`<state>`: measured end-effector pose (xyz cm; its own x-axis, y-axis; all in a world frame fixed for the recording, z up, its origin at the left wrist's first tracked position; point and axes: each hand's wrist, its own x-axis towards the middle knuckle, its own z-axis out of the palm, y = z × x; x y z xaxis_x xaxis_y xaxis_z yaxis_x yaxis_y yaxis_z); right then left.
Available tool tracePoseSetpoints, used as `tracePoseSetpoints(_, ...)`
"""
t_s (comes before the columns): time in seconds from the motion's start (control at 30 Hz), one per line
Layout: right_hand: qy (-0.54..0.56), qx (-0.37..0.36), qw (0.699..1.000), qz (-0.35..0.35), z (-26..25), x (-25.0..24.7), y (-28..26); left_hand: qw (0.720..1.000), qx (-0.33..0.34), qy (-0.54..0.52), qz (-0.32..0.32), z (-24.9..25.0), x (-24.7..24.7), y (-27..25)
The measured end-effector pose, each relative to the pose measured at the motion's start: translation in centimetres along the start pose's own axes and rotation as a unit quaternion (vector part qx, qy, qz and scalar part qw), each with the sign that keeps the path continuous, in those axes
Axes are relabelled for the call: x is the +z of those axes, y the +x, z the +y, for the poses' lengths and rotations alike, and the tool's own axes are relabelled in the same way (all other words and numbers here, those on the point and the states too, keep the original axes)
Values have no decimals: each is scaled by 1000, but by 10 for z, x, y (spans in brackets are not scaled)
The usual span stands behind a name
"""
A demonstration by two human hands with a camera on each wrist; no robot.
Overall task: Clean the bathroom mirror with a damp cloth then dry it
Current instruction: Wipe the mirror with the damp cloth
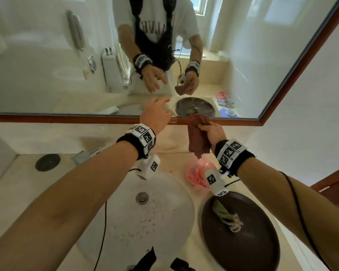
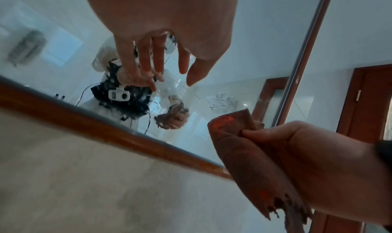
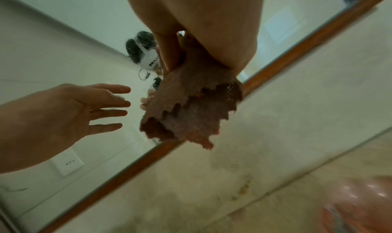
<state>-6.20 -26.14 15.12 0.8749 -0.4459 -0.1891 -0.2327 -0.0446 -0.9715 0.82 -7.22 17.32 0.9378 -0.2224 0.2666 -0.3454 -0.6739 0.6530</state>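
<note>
The wood-framed mirror (image 1: 243, 55) fills the wall above the counter. My right hand (image 1: 213, 132) grips a brown cloth (image 1: 197, 137) that hangs folded just in front of the mirror's lower frame; the cloth (image 2: 250, 156) also shows in the left wrist view, and its ragged edge (image 3: 191, 112) in the right wrist view. My left hand (image 1: 157, 116) is open with fingers spread, raised near the glass to the left of the cloth, and holds nothing. Its fingers (image 2: 159, 59) (image 3: 106, 102) are straight and apart.
A white sink (image 1: 164, 222) lies below my arms. A dark round basin (image 1: 262, 241) to the right holds a twisted greenish rag (image 1: 226, 216). A pink bag (image 1: 196, 173) lies behind it. A faucet (image 1: 84, 155) and a black round cap (image 1: 47, 162) sit on the left.
</note>
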Motion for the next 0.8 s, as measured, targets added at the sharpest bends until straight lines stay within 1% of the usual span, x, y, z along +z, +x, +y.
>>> tracePoseSetpoints(0.1,36,-34,999,13,-34,22,-10,999,24,28,37,3,-36,7)
tracePoseSetpoints(0.23,61,-81,993,61,-77,48,-23,993,36,63,91,5,-79,15)
tracePoseSetpoints(0.33,50,-124,983,124,-108,62,-33,991,41,78,102,7,-103,20)
tracePoseSetpoints(0.4,42,-125,980,148,-128,67,-42,991,44,74,98,11,-118,24)
tracePoseSetpoints(0.5,40,-128,977,165,-154,68,-49,988,69,84,108,20,-138,32)
tracePoseSetpoints(0.67,44,-172,965,195,-192,57,-51,978,122,106,130,43,-170,53)
tracePoseSetpoints(0.8,44,-207,948,239,-224,40,-43,974,129,125,138,69,-192,68)
